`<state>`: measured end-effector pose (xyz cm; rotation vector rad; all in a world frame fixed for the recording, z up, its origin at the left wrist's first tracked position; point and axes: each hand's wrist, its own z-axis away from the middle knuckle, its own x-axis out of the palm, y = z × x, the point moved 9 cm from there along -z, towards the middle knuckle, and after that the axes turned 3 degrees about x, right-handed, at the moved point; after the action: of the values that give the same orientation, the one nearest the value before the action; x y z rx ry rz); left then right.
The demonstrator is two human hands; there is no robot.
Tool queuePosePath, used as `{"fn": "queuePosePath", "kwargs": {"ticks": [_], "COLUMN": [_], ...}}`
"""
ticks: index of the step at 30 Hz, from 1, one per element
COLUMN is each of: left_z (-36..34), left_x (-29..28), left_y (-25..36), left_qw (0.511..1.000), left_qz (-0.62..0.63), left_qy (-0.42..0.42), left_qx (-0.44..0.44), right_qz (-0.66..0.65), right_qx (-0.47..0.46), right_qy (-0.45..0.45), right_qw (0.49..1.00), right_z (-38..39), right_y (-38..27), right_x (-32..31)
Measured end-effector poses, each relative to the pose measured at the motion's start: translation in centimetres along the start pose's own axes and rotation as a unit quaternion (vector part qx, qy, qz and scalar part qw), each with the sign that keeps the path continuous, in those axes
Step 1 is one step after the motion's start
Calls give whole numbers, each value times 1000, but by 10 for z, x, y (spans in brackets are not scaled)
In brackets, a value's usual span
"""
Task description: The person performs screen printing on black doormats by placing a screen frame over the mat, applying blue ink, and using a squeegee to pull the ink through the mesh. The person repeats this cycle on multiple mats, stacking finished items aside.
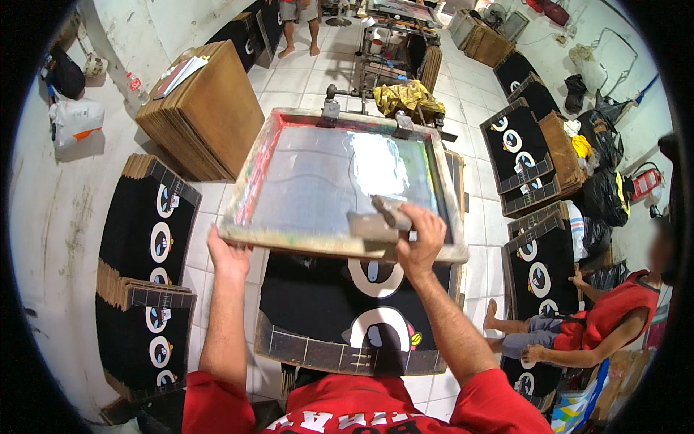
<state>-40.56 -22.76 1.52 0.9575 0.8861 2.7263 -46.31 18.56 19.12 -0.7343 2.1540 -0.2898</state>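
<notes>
Paint-stained rectangular frame (311,243), smooth grey mesh (303,189), flat squeegee (371,224)

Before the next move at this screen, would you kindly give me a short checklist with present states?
1. Left hand holding the screen frame at its near left corner: ok.
2. Right hand gripping the squeegee: ok.
3. Clamps tight on the frame's far edge: cannot tell, though both are present.
4. White patch on the mesh being ink: cannot tell; perhaps glare.
5. Black panel fully in sight: not ok; the frame hides its far part.
6. Co-worker clear of the frame: ok, apart on the right.
</notes>
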Motion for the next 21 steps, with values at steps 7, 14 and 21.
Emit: {"fn": "queuePosePath", "kwargs": {"ticks": [7,14,21], "left_z": [-68,-26,-23], "left_x": [-112,-86,-78], "left_y": [-71,-66,-65], "left_qw": [938,692,692], "left_qz": [-317,-576,-574], "left_qy": [99,243,241], "left_qx": [97,361,364], "right_qz": [17,71,97], "right_qx": [-4,-49,-100], "right_qy": [-165,-218,-229], "right_qw": [986,972,963], "right_z": [-36,-128,-152], "right_y": [90,136,144], "right_x": [129,253,304]}}
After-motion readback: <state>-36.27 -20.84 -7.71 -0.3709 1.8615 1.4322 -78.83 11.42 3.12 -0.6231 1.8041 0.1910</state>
